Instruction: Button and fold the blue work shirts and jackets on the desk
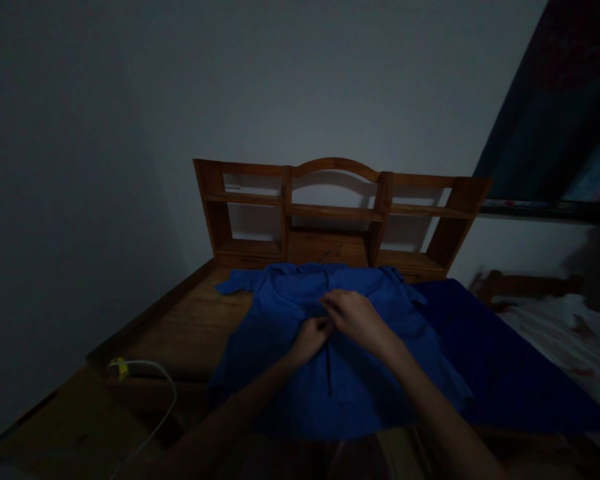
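A blue short-sleeved shirt [290,360] lies spread out, front side up, with its collar end toward the headboard. A dark line runs down its middle, along the front opening. My left hand [311,339] is closed in a pinch on the shirt's front edge at mid-chest. Just above and to the right, my right hand [353,317] has its fingers curled and its thumb close to the left fingertips, at the same edge. Dim light and the fingers hide any small part, such as a button, between them.
A wooden headboard with shelves [335,212] stands against the wall. Bare bed boards [200,320] are on the left, a dark blue cloth [473,353] on the right. A pale cable [173,393] with a yellow tie hangs at the bed's left front edge. White patterned bedding [570,340] lies further right.
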Tool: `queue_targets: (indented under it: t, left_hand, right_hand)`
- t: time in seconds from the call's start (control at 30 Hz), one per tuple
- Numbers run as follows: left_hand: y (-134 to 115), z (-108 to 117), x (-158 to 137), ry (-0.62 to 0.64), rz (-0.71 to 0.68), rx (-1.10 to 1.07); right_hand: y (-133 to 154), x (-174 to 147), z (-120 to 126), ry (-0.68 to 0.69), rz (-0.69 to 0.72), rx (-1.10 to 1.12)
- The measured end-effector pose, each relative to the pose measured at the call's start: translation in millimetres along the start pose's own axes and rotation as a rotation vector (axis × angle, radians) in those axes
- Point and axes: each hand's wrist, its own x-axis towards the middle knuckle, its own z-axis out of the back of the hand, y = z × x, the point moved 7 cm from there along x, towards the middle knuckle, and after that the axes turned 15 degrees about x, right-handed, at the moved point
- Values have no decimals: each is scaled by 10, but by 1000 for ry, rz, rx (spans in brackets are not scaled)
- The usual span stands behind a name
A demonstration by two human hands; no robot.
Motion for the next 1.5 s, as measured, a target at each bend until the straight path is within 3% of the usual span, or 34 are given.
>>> queue_targets:
  t: [0.1, 0.23, 0.43, 0.83, 1.07, 1.5]
  left_hand:
    - [82, -54, 48, -9, -33, -35]
    - [170, -97, 82, -34, -68, -75]
    - [188, -119, 85, -21, -100, -117]
    - [182, -159, 100, -19, -63, 12]
    - [25, -30, 62, -95, -82, 148]
    - [139, -83, 82, -61, -33, 125]
  right_hand:
    - [-497, -281, -137, -159, -141, -15]
    - [-737, -536, -387, -252, -157, 39]
    - [-829, -603, -551, -243, -157, 49]
    - [-1069, -693, -610, -286, -293, -130]
    - [-1113, -710, -653, -260, -272, -170]
    - [-1151, -733, -623, -306, -260, -126]
